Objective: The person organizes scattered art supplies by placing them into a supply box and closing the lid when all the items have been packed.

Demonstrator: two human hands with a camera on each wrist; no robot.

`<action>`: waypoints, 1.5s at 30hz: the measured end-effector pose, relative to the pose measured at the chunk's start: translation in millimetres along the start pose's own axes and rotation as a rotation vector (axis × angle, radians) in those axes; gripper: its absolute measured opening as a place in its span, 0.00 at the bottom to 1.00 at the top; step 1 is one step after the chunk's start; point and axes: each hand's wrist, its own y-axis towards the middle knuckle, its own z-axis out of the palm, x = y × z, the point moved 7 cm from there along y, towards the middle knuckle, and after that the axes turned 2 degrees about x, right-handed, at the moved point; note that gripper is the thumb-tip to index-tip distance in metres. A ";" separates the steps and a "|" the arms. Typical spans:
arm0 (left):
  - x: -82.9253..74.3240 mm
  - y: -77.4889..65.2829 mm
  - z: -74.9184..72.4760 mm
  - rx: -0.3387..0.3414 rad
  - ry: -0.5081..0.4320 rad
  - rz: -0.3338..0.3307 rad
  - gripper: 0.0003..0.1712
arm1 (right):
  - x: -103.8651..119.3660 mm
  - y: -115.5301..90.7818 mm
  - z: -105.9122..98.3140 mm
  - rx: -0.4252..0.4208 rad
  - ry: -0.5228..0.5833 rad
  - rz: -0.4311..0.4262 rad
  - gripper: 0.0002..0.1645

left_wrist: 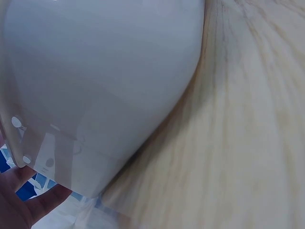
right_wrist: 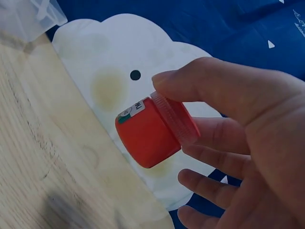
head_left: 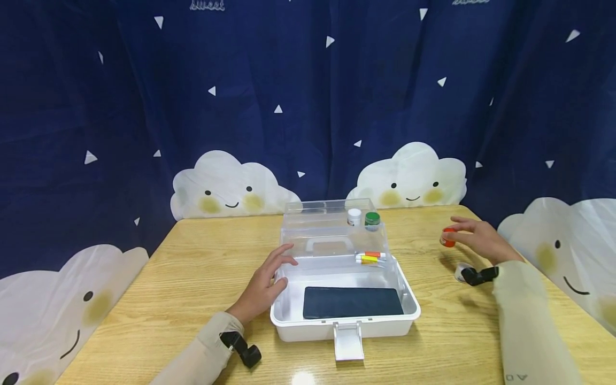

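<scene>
Right grip (head_left: 481, 239) pinches red jar (right_wrist: 150, 136); case (head_left: 305, 332) holds slab (head_left: 353, 302)

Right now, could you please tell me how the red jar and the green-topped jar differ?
The red jar is pinched in the right hand; the green-topped jar is in no hand. The red jar is tilted, while the green-topped jar stands upright. Both are squat, round jars.

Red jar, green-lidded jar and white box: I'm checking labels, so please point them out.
Red jar (right_wrist: 153, 131), right wrist view, on its body.
Green-lidded jar (head_left: 372, 219), head view, on its lid.
White box (head_left: 308, 332), head view, on its front wall.
</scene>
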 end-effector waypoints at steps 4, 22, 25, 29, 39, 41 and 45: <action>0.3 -0.5 0.2 0.001 -0.002 0.000 0.26 | 5.7 2.8 -1.2 -0.030 -0.015 -0.010 0.36; -0.6 -0.4 -0.2 0.002 -0.014 -0.004 0.26 | 38.1 3.5 -5.2 -0.120 -0.008 -0.058 0.37; -0.7 -0.1 -0.3 0.002 -0.013 -0.007 0.26 | 40.7 4.1 -4.0 -0.120 0.000 -0.049 0.40; -0.5 0.0 -0.2 0.003 -0.010 -0.011 0.26 | 43.1 5.4 -2.8 -0.125 0.006 -0.043 0.40; -1.7 0.2 -0.2 -0.001 -0.005 0.002 0.25 | 68.3 4.2 -7.5 -0.182 0.037 -0.105 0.34; -1.3 0.0 -0.2 -0.001 -0.005 -0.001 0.25 | 75.2 3.6 -7.7 -0.189 0.043 -0.114 0.33; -0.7 -0.3 -0.3 -0.001 -0.001 -0.003 0.26 | 89.7 3.2 -5.6 -0.200 0.045 -0.146 0.31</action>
